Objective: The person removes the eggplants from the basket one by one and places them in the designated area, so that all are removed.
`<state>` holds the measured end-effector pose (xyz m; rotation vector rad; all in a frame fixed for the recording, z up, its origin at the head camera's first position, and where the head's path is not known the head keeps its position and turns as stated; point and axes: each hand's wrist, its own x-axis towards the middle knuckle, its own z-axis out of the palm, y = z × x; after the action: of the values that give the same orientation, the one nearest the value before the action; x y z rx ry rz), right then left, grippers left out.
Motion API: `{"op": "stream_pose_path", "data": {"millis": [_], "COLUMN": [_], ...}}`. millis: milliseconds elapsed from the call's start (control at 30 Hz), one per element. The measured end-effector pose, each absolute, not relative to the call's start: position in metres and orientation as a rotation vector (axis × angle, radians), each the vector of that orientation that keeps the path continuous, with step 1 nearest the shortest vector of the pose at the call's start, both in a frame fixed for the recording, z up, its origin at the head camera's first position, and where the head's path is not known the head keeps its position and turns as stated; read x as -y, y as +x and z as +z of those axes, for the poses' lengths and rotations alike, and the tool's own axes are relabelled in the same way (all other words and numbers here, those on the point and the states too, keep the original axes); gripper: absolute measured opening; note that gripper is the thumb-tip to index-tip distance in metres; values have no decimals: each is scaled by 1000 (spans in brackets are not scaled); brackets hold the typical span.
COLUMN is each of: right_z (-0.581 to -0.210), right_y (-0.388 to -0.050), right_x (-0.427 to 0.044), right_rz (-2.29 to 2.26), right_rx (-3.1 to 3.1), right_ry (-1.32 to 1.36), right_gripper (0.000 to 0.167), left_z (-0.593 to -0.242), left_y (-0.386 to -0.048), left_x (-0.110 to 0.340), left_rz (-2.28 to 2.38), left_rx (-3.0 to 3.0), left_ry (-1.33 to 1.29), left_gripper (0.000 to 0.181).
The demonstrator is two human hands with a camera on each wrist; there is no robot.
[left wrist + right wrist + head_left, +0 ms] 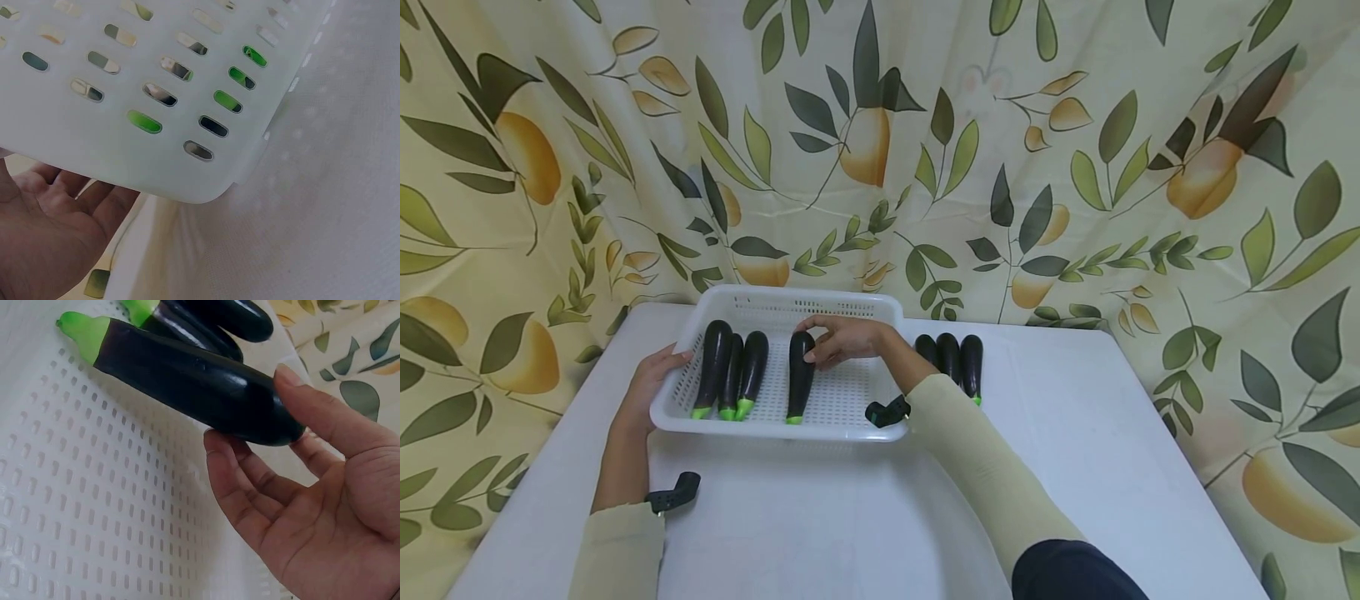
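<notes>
My right hand [846,340] pinches a dark purple eggplant [801,379] by its rounded end, thumb on one side and fingers on the other, inside a white plastic basket [850,432]. Its bright green stem end [84,337] points toward the basket's near side. To its left, three similar eggplants [711,367] lie side by side in the basket. My left hand [651,379] holds the basket's left rim. From the left wrist, the palm [50,231] shows at the slotted wall [94,131], its fingers partly hidden behind the edge.
Three more eggplants [950,357] lie on the white table [1060,433], just right of the basket and partly behind my right forearm. A fruit-and-leaf patterned curtain [925,150] hangs behind and beside the table.
</notes>
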<state>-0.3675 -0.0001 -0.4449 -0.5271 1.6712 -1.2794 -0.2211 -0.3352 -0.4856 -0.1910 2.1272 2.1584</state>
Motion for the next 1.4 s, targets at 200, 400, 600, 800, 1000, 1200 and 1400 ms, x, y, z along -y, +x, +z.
{"op": "stream_pose_path", "data": {"millis": [200,400,600,800,1000,1200,1400], "right_z": [-446,-448,-444,-440,-437,-429,-417], "right_y": [-367,-367,-368,-369,-370,-373,-372], "right_x": [1,2,2,2,-1,-6,-15], "right_rz": [-1274,-1276,-1341,-1457,-1536,-1645,-1719], "right_rx": [-1693,-1692,-1626,-1569,-1621,-1626,-1609], "right_ry": [-499,-464,-424,-402,-419,-393,-390], "right_gripper": [54,52,58,63,67,66,64], "left_z": [-485,-485,-485,-485,-487,-486,-485], "left_y": [-222,-221,-221,-220,-221,-220,-219], "left_x": [335,335,336,336,336,337,336], "left_rz": [2158,2164,2164,2198,2230,2208,2216], "left_rx": [-2105,-2091,-2104,-2082,-2062,-2082,-2080], "left_ry": [-216,-220,-206,-193,-154,-164,-147], "left_gripper": [64,65,65,65,65,66,67]}}
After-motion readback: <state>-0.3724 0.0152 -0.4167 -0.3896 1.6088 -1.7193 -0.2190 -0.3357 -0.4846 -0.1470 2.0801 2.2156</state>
